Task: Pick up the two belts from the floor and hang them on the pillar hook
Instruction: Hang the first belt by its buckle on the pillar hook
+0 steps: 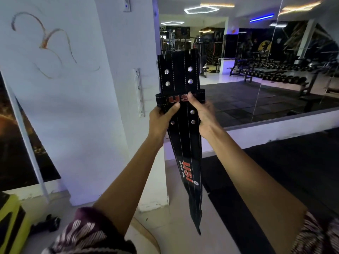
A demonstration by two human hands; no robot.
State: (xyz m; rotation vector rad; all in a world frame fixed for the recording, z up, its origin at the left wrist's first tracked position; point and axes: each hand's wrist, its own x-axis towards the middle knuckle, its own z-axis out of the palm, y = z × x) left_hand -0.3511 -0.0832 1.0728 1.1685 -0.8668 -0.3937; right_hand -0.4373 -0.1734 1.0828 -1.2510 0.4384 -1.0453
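belt [178, 83] blocks pillar [128, 61] edge; hook rail [138, 92] face clear on left, mirror wall [275, 70] close right

- Black stitched leather belt [184, 143]: pale lines of stitching down its length, silver studs, red "USI" lettering with white "UNIVERSAL" beside it.
- Black loop band across the belt [165, 99]: red "USI" letters.
- White painted pillar [88, 88]: brownish scribbled line.
- Maroon patterned sleeves [86, 233]: pale streaks.
- Yellow and black object [11, 222] on the floor.
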